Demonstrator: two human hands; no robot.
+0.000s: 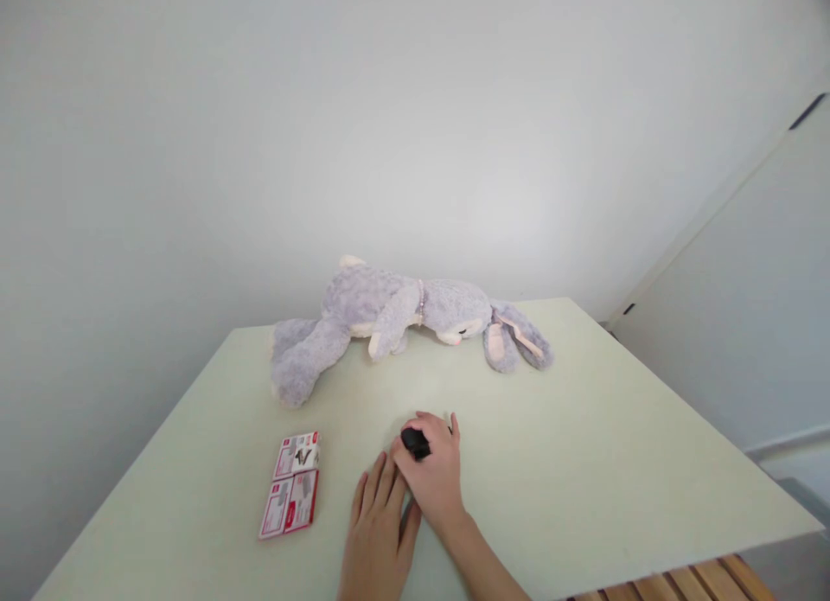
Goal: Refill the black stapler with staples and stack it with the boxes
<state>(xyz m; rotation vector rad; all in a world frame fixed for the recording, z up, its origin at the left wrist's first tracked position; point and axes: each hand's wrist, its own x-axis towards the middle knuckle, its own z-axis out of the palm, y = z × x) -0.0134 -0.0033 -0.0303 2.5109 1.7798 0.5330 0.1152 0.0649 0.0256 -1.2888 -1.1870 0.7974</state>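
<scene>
My right hand (436, 471) is closed around a small black object with a rounded end (416, 444). Most of that object is hidden by the fingers, so its kind does not show. Beside it, my left hand (377, 519) lies flat on the table, fingers stretched forward and nothing visibly held. The left fingertips are close to the right hand, near the black object. Left of my left hand lies a group of small red-and-white printed boxes (300, 501), set close together; one bears a picture of a dark stapler-like item.
A grey plush rabbit (367, 298) lies on its side along the back of the pale table (558, 463), ears to the right. Behind it rises a white wall (415, 125). Wooden slats (687, 582) show below the table's front right edge.
</scene>
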